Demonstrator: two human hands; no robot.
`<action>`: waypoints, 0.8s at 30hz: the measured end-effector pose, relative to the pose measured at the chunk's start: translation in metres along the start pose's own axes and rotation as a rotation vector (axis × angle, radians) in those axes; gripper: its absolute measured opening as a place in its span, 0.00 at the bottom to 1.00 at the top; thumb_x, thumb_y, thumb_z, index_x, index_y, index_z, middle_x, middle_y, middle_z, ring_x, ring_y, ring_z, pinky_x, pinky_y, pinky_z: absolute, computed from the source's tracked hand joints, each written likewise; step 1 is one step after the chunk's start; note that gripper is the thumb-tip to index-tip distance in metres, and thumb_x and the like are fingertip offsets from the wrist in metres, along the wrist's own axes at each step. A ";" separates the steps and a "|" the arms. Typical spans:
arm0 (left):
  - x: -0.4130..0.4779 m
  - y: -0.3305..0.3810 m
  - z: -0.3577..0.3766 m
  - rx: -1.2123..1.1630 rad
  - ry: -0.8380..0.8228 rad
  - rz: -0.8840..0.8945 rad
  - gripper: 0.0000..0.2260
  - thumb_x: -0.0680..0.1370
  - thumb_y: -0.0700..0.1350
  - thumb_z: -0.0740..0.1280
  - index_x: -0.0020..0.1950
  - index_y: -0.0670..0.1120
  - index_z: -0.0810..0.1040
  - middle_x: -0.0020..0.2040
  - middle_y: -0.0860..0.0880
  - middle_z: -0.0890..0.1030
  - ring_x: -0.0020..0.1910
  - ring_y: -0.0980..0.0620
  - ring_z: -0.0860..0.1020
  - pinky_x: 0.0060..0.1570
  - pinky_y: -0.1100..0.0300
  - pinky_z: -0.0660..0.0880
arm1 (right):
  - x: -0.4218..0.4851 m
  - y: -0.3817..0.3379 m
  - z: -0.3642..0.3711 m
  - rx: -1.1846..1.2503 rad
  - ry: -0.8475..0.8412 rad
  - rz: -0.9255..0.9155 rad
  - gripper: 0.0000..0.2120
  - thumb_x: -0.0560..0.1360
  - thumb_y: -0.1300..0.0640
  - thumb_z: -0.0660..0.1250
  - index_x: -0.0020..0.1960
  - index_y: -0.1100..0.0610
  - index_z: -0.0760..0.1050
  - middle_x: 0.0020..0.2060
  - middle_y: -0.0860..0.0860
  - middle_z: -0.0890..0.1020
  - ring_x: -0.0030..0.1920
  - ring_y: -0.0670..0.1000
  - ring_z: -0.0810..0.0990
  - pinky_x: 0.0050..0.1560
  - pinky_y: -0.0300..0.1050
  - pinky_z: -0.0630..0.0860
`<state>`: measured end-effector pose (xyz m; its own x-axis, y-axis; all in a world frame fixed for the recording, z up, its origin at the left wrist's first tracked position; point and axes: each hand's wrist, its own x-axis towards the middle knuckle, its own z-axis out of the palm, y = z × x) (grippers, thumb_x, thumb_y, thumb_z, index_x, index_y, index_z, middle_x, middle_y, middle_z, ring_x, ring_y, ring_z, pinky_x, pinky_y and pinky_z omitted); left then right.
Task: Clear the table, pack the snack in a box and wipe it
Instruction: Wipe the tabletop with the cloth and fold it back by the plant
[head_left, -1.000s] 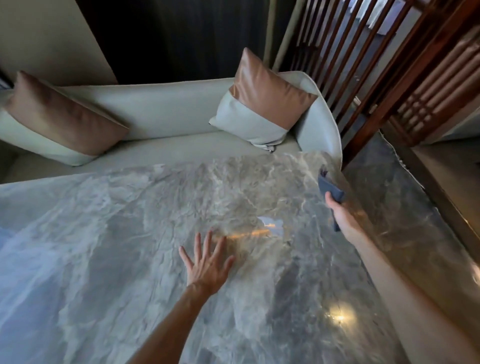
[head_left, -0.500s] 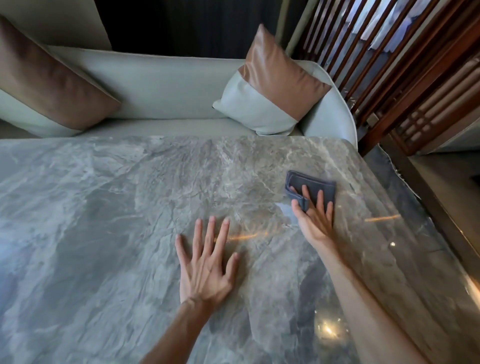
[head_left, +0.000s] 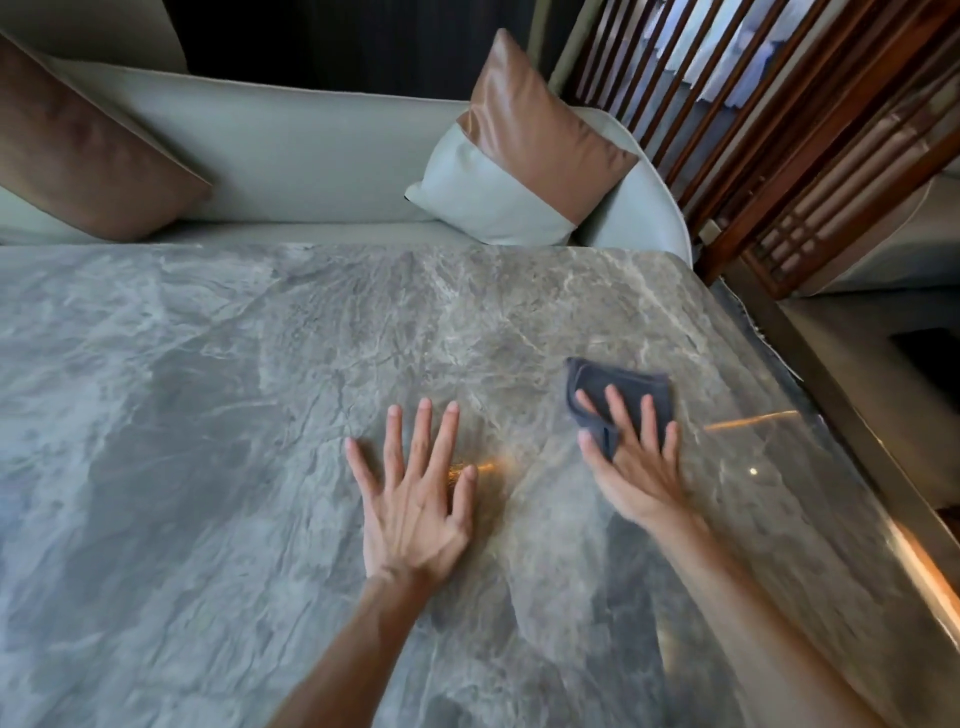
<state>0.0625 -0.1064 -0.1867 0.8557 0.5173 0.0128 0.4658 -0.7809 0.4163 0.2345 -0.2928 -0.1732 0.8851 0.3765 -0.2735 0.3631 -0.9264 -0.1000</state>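
The grey veined marble table top (head_left: 260, 415) looks polished and glossy (it reflects orange light near the right edge). The small dark blue cloth (head_left: 618, 395) looks soft and matt. The brown-and-pale leather cushion (head_left: 519, 150) has a smooth sheen; the dark wooden slatted screen (head_left: 769, 130) looks lacquered.

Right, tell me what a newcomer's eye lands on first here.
First, the two hands on the grey marble table: the left hand lies flat with fingers spread near the middle, and the right hand presses a dark blue cloth onto the surface toward the right edge. Next, the pale sofa behind the table, with a brown-and-white cushion at its right end.
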 end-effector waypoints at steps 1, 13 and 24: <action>0.001 0.000 -0.001 -0.012 0.007 -0.006 0.28 0.78 0.60 0.43 0.77 0.60 0.39 0.80 0.57 0.46 0.79 0.51 0.37 0.73 0.33 0.39 | 0.017 -0.017 -0.002 0.051 -0.011 0.052 0.25 0.78 0.35 0.40 0.73 0.28 0.37 0.78 0.40 0.41 0.78 0.55 0.35 0.75 0.64 0.34; 0.000 -0.005 -0.002 -0.024 0.021 -0.015 0.25 0.79 0.58 0.43 0.77 0.60 0.52 0.80 0.56 0.53 0.80 0.47 0.45 0.74 0.34 0.42 | -0.078 -0.017 0.031 -0.131 0.078 -0.412 0.23 0.80 0.38 0.39 0.74 0.29 0.42 0.78 0.37 0.46 0.80 0.52 0.43 0.76 0.63 0.46; 0.003 0.003 -0.003 0.124 -0.038 -0.040 0.28 0.73 0.58 0.52 0.75 0.58 0.61 0.79 0.52 0.59 0.78 0.40 0.53 0.72 0.31 0.43 | 0.019 -0.072 0.013 0.015 0.048 -0.197 0.23 0.77 0.35 0.39 0.71 0.26 0.38 0.79 0.40 0.43 0.79 0.56 0.37 0.74 0.66 0.33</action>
<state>0.0659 -0.1057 -0.1828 0.8425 0.5375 -0.0369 0.5223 -0.7980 0.3005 0.2212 -0.2188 -0.1835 0.8105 0.5499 -0.2016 0.5264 -0.8349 -0.1610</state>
